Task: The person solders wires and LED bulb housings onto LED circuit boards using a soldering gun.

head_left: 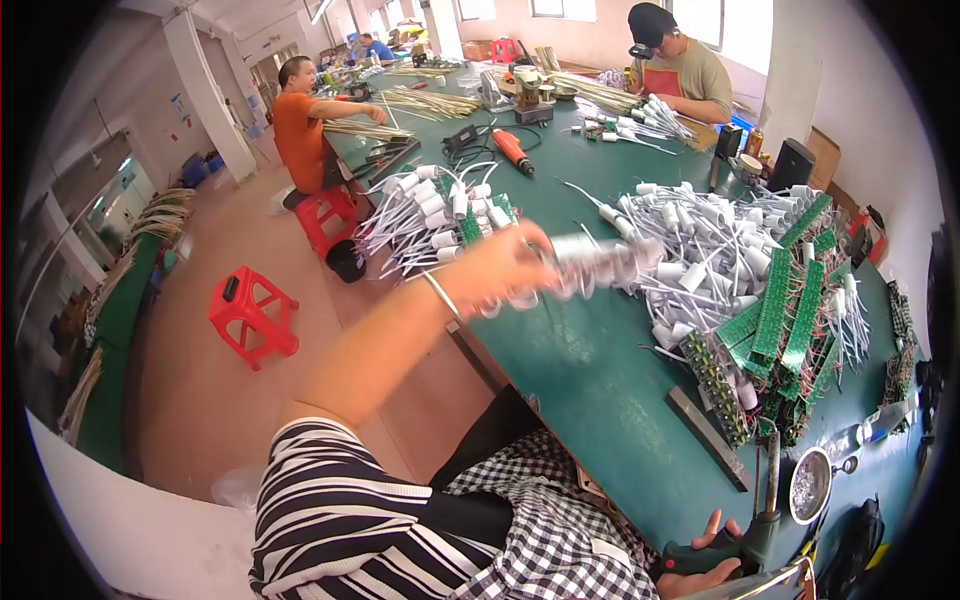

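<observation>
My left hand point(508, 262) is held out over the table between two piles, its fingers closed on a row of white cylindrical parts point(600, 258) that is smeared by motion. At the lower right, my right hand point(705, 560) is wrapped round the dark green handle of a soldering gun point(762, 540), whose metal shaft points away from me. Beyond that shaft lie stacked green circuit board strips point(770, 320) with small parts and red wires. A large heap of white cylinders with white leads point(690, 240) spreads behind them. Another pile point(435, 210) sits left of my left hand.
A metal bar point(708, 440) lies on the green table point(600, 400) near a small metal bowl point(810, 485). An orange-red tool point(513, 152) with a cord is farther back. Two people point(305, 130) point(680, 75) sit at the table. Red stools point(252, 312) stand on the floor.
</observation>
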`<state>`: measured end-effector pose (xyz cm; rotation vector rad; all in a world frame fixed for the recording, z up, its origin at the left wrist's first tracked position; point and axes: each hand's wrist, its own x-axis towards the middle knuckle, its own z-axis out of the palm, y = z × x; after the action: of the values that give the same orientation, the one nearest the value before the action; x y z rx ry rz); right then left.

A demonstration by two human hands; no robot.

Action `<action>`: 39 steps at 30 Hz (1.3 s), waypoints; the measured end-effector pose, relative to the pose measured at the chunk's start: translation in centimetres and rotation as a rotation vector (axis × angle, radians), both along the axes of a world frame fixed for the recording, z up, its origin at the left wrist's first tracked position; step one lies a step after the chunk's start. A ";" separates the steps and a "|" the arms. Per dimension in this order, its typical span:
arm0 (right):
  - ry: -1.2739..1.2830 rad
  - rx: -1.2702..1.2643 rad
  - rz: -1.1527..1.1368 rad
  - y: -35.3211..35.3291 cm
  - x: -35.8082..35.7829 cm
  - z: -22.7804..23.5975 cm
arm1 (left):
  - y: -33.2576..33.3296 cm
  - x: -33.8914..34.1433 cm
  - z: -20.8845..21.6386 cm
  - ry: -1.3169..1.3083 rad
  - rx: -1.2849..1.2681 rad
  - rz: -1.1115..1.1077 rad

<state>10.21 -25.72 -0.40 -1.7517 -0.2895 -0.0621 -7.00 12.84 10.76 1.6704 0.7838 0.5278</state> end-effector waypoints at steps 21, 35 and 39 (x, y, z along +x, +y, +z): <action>-0.121 -0.010 0.002 2.3 -0.3 0.5 | 25.0 -4.4 -5.8 1.004 0.718 0.564; 0.066 0.622 0.107 0.4 2.2 0.9 | 7.0 9.4 -3.4 0.131 1.153 -0.101; -0.034 0.642 0.101 -1.1 3.1 0.8 | -2.8 19.2 -4.9 -0.237 1.042 -0.343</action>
<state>13.30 -26.78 0.39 -1.0986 -0.3380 -0.0994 12.16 10.03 5.81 2.5501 -0.0228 0.9538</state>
